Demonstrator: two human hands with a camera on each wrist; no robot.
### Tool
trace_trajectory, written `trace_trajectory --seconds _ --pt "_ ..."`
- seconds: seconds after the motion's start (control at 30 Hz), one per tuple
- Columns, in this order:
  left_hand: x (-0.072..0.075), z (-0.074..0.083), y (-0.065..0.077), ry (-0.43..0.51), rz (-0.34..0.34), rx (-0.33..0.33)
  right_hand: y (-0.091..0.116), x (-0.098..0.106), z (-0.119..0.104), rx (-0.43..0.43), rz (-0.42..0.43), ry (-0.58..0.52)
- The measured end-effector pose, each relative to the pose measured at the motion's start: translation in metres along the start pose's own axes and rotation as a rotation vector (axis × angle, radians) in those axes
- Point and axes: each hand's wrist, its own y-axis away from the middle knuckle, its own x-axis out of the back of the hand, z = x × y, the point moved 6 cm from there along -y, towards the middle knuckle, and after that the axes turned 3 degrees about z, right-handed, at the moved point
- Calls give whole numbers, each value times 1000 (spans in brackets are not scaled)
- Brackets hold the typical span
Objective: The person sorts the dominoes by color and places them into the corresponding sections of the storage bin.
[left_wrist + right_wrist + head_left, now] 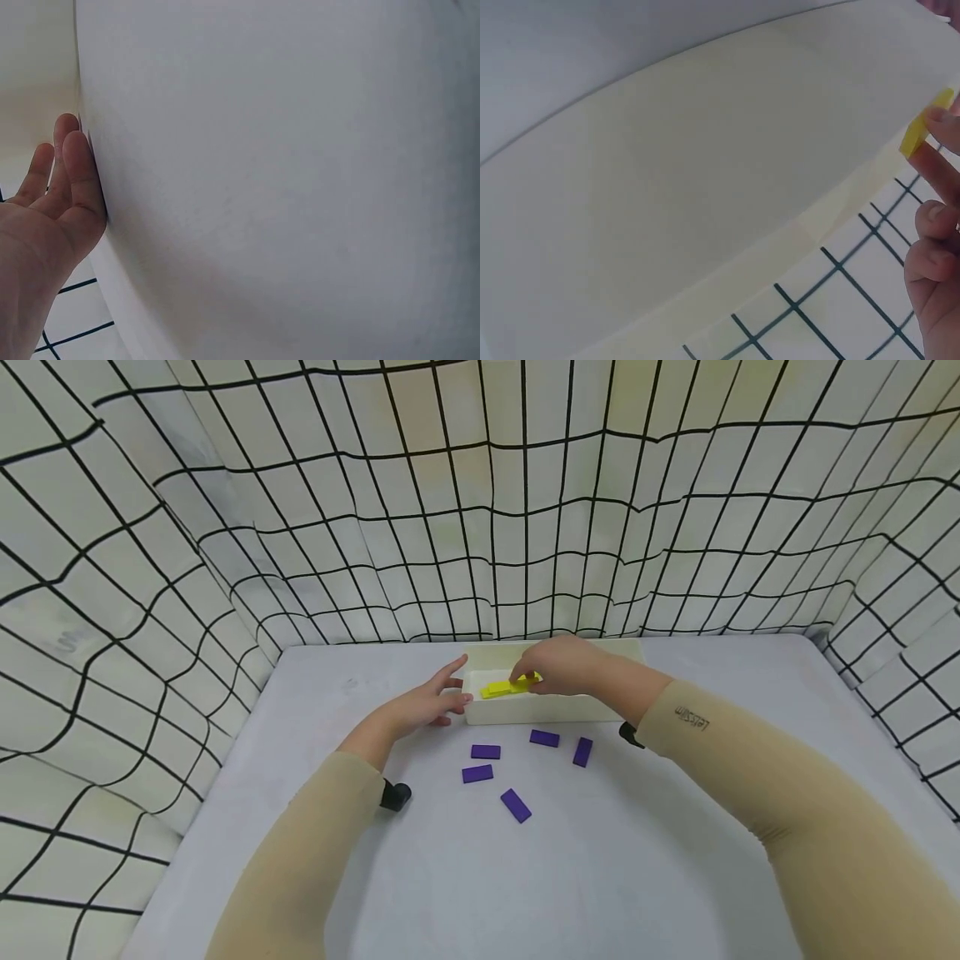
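A long off-white box [540,711] stands at the far side of the table. At its left end is my left hand [418,705], fingers extended, fingertips right at the end wall; the left wrist view shows the same hand [52,202] low beside the box. My right hand [564,665] reaches over the box and pinches a yellow block [921,133] between thumb and finger, as the right wrist view shows. Beneath and left of those fingers, more yellow [495,690] shows inside the box. The right hand covers part of the box's interior.
Several purple blocks [516,806] lie scattered on the white table [600,877] in front of the box. Black netting [525,510] over pale walls encloses the table at the back and both sides.
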Motion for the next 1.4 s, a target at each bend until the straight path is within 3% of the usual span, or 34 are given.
trace_trajectory --seconds 0.3,0.7,1.03,1.4 --pt "-3 2 -1 6 -10 -6 -20 -15 13 -53 -38 29" --pt "-5 4 -2 5 -10 -10 -38 -27 16 -15 -26 58" --pt "-4 5 1 2 -16 -8 -44 -33 17 -12 -20 95" --pt "-1 1 2 -11 -12 6 -42 -26 18 -15 9 58"
